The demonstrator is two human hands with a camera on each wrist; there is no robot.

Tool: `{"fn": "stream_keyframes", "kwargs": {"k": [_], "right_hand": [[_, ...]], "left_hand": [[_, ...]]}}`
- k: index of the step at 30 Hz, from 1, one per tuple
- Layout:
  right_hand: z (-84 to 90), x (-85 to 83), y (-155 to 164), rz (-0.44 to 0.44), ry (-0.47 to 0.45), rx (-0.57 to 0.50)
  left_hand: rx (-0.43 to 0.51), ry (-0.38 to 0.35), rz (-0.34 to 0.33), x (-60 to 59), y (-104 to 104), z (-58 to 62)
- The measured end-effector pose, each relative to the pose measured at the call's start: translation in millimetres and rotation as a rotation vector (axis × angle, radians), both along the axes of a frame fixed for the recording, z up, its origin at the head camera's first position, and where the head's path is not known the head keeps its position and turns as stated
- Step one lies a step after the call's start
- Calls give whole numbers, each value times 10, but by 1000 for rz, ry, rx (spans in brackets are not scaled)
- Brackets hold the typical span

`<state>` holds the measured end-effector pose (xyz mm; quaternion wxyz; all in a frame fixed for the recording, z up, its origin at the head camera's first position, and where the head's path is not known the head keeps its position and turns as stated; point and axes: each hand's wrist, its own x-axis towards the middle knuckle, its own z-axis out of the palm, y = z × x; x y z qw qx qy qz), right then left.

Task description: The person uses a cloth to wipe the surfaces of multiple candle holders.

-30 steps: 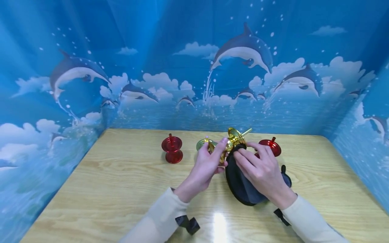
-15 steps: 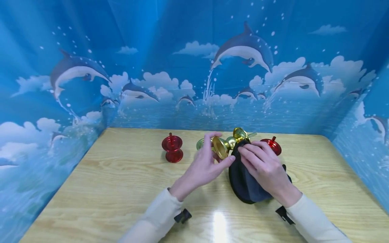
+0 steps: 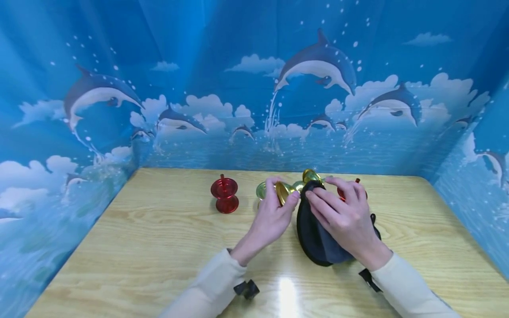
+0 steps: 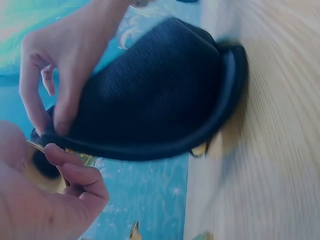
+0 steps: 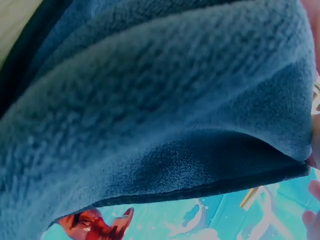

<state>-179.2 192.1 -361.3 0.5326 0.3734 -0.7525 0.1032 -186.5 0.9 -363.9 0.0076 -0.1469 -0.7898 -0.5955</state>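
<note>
My left hand (image 3: 270, 216) grips the base end of a shiny gold candle holder (image 3: 283, 192), tilted on its side above the table. Its cup end (image 3: 311, 175) points up and to the right. My right hand (image 3: 345, 216) pinches a dark grey-blue cloth (image 3: 332, 247) with black edging against the candle holder's middle. The cloth hangs down below that hand. In the left wrist view the cloth (image 4: 145, 95) spreads out from my right fingers, close to the gold rim in my left hand. The right wrist view is mostly filled by the folded cloth (image 5: 150, 110).
A red candle holder (image 3: 226, 194) stands upright at the left on the wooden table (image 3: 159, 247). Another red one (image 3: 341, 193) is mostly hidden behind my right hand. Behind my left hand a further gold-green candle holder (image 3: 260, 190) shows partly. A dolphin-printed curtain (image 3: 191, 132) borders the table.
My left hand loosened and spread around the candle holder's base, then its thumb and fingers came together on it again. The base turned toward me. My right hand kept the cloth, shifting slightly.
</note>
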Motion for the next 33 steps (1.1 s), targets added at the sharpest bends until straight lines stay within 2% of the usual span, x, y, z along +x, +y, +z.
{"fn": "stream_keyframes", "kwargs": {"k": [2,8,11,13,16,21,24,30,33], "right_hand": [[-5,-10,-8,0,30,6],[-21,-37,-24,-10,96,37],[-30,-39,-23,-15,111,49],[-34,-38,-18,-21,117,54],[-36,-37,-8,-31,124,60],[-15,-25,16,-39,71,84],[25,-19,31,-18,-16,102],[135,-22,42,67,-185,118],[205,-26,60,81,-282,142]], "left_hand": [[81,-77,-15,6,23,12],[366,-397,-58,2,82,43],[436,-482,-76,-8,88,45],[423,-479,-96,-15,77,39],[301,-375,-122,-27,39,23],[-71,-46,-118,-51,-63,-1],[-278,138,-111,-72,-122,-9],[-559,438,-185,-125,-244,-17],[-704,606,-185,-137,-278,-26]]}}
